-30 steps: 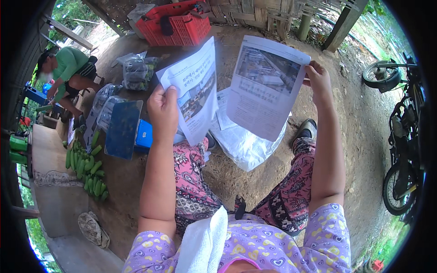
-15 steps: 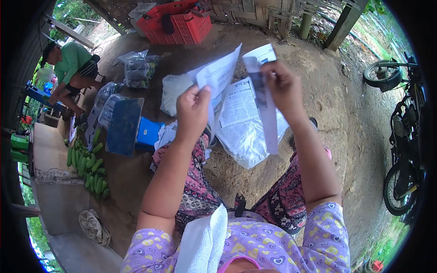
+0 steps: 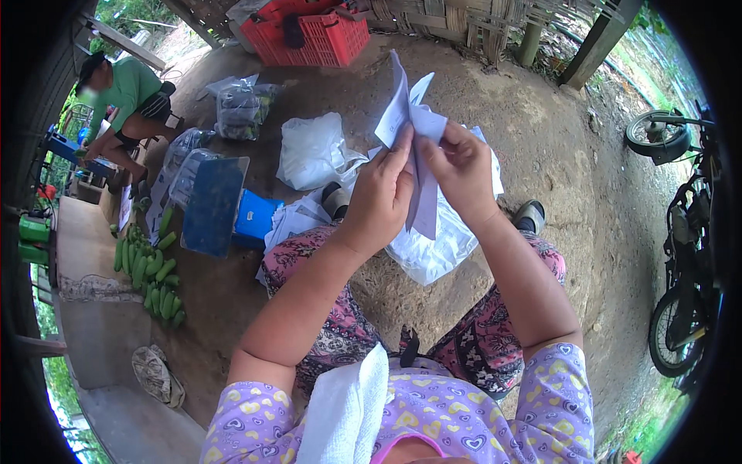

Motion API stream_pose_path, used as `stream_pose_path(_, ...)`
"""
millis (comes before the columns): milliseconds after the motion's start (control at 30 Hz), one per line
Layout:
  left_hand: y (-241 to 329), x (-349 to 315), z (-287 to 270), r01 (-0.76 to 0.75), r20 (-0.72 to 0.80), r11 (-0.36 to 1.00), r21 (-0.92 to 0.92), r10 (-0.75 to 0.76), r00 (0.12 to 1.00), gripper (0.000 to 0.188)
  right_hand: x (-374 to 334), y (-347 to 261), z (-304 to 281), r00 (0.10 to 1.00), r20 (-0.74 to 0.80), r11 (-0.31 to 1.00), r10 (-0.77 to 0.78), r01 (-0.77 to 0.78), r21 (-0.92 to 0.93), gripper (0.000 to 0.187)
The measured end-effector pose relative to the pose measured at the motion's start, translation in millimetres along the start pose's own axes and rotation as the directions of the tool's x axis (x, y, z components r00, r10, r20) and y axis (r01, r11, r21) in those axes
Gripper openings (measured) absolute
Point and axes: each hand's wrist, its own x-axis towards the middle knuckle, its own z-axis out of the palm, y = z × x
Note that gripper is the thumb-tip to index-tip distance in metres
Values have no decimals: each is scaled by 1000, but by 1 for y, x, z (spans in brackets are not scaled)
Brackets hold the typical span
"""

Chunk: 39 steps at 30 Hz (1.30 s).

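Between my hands I hold printed paper sheets (image 3: 421,197) edge-on, brought together in front of me. My left hand (image 3: 386,189) pinches them on the left side, thumb and fingers pressed together. Its partner, my right hand (image 3: 464,166), grips the upper right side with bent fingers. Below the sheets, a clear plastic bag (image 3: 433,251) lies on the dirt floor between my feet, partly covered by paper. Beside it to the left rests a whitish plastic bag (image 3: 311,151).
To my left are a blue box (image 3: 255,219) with a dark flat panel (image 3: 215,205), loose papers (image 3: 297,216) and green bananas (image 3: 151,278). Bagged goods (image 3: 241,108) and a red crate (image 3: 309,35) stand farther back. A person (image 3: 131,93) crouches far left; a motorbike (image 3: 680,309) stands right.
My hands have come together, bringing the sheets that were apart against each other. My left hand moved right, and my right hand moved slightly left and down.
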Motion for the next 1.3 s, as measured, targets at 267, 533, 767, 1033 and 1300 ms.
stream_pose_path(267,-9,3,-25,237,-69,970,60,-233,970,42,35,29,-64,973,-226,996,-44,26,-84,16)
stream_pose_path(533,-35,2,-38,300,-262,919,-255,-365,893,73,34,5,-92,959,-255,866,-122,-22,-499,17)
stream_pose_path(767,-33,-12,-10,401,-26,822,-404,-448,894,22,-5,-19,-17,976,190,896,-105,176,-408,21)
stream_pose_path(1033,-9,-7,-20,357,48,890,-284,-359,932,17,-7,-10,-10,970,228,966,82,-20,-259,29)
stream_pose_path(1300,-10,-4,-22,336,92,738,-585,-352,932,37,-6,-8,-7,955,288,996,76,-60,-62,36)
